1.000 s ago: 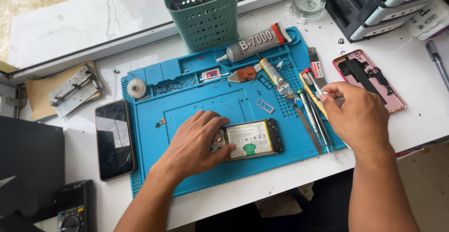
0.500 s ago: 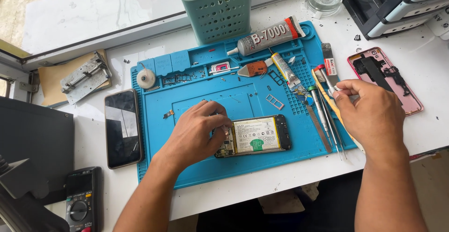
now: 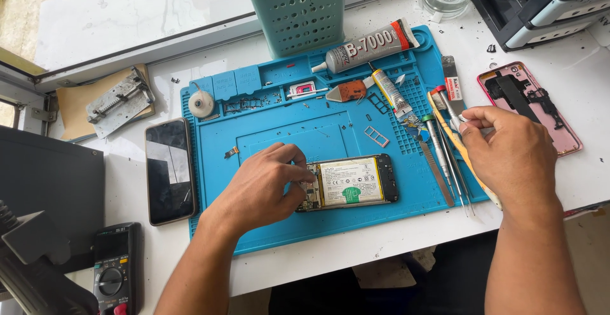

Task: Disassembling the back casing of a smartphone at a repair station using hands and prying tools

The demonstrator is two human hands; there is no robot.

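Note:
An opened phone (image 3: 356, 181) with its back off and the battery showing lies on the blue work mat (image 3: 286, 137). My left hand (image 3: 264, 184) grips its left end, fingertips on the exposed board. My right hand (image 3: 511, 156) is over the mat's right edge, thumb and forefinger pinched on a thin metal tool (image 3: 481, 129) from the row of tools (image 3: 441, 146) lying there. A yellow-handled tool (image 3: 456, 143) runs under that hand.
A grey glue tube (image 3: 365, 45), a smaller tube (image 3: 391, 92) and small parts lie on the mat's far side. A green basket (image 3: 298, 10) stands behind. A dark phone (image 3: 168, 169), a multimeter (image 3: 114, 267), a metal clamp (image 3: 119, 102) sit left; a pink phone frame (image 3: 546, 111) right.
My left hand stays on the opened phone. My right hand has shifted slightly along the tool row and its fingers have pinched together.

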